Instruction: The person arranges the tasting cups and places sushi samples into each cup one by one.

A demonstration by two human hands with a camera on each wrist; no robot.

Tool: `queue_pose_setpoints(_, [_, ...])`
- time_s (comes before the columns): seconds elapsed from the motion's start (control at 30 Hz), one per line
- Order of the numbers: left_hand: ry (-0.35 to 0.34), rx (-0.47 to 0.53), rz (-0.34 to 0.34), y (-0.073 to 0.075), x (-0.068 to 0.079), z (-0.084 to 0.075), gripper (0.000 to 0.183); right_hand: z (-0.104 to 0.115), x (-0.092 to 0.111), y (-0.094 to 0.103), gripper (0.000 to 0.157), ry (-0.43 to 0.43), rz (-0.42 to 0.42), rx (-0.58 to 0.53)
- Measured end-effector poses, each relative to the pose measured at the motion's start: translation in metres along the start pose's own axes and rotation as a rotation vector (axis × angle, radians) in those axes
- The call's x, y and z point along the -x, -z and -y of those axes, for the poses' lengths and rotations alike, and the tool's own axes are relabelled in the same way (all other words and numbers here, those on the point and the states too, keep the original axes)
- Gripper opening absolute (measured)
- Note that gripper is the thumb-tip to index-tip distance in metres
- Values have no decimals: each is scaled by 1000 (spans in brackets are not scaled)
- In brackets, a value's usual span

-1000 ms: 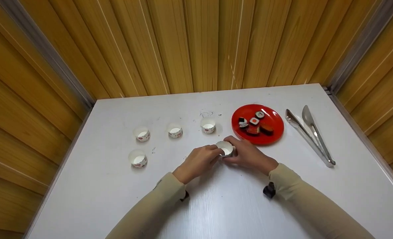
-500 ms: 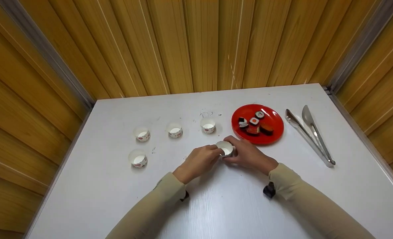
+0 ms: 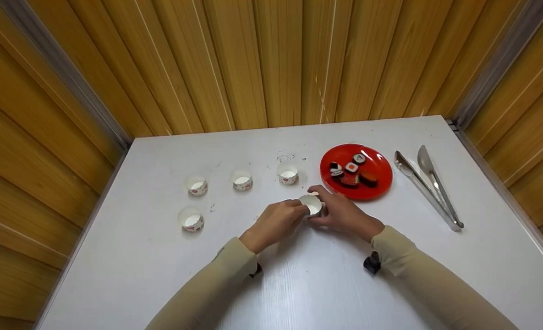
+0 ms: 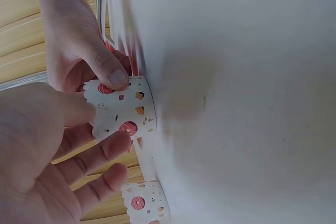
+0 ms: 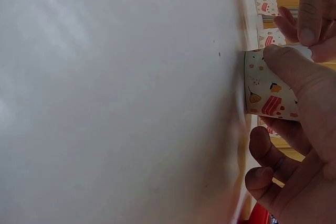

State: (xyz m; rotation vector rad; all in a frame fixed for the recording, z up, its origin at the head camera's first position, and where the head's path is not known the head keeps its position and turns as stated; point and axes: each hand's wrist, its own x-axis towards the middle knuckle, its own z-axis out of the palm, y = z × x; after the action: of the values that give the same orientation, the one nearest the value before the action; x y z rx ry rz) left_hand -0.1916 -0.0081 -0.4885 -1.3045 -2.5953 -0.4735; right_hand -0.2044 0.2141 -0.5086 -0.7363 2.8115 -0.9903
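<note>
A white paper baking cup (image 3: pixel 311 205) with a scalloped rim stands upright on the table between my hands. Pink doughnuts and cake slices are printed on its wall (image 4: pixel 123 106). My left hand (image 3: pixel 278 222) pinches the rim on the left side, thumb inside and other fingers outside and loosely spread. From the right, my right hand (image 3: pixel 344 213) holds the same cup, its thumb (image 5: pixel 289 64) pressed on the near wall and fingers behind. Several matching baking cups stand apart: one front left (image 3: pixel 191 220), the others in a row behind, including the rightmost cup (image 3: pixel 288 175).
Right of the cups lies a red plate (image 3: pixel 381 185) with several sushi pieces (image 3: pixel 351 167). Metal tongs (image 3: pixel 429 192) lie farther right, their arms spread. Wood-patterned walls (image 3: pixel 276 64) rise behind the white table (image 3: pixel 161 275) and on both sides.
A finger of my right hand has lifted slightly from the far side of the cup's rim. Otherwise both hands and the cup stay in place.
</note>
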Motion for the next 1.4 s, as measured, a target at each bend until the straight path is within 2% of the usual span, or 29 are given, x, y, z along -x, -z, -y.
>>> queue_pose_setpoints(0.17, [-22, -12, -22, 0, -1, 0, 10, -1, 0, 0, 84, 26, -21, 11])
queue_pose_setpoints(0.4, [-21, -14, -28, 1, -2, 0, 10, 0, 1, 1, 88, 13, -17, 0])
queue_pose_setpoints(0.73, [-15, 10, -57, 11, 1, -1, 12, -2, 1, 0, 86, 1, -7, -23])
queue_pose_setpoints(1.1, [-53, 37, -167, 28, 4, -1, 10, 0, 1, 0, 75, -13, 6, -13])
queue_pose_setpoints(1.4, [-36, 42, -197, 37, 12, 5, 11, 0, 1, 0, 75, -15, 22, -44])
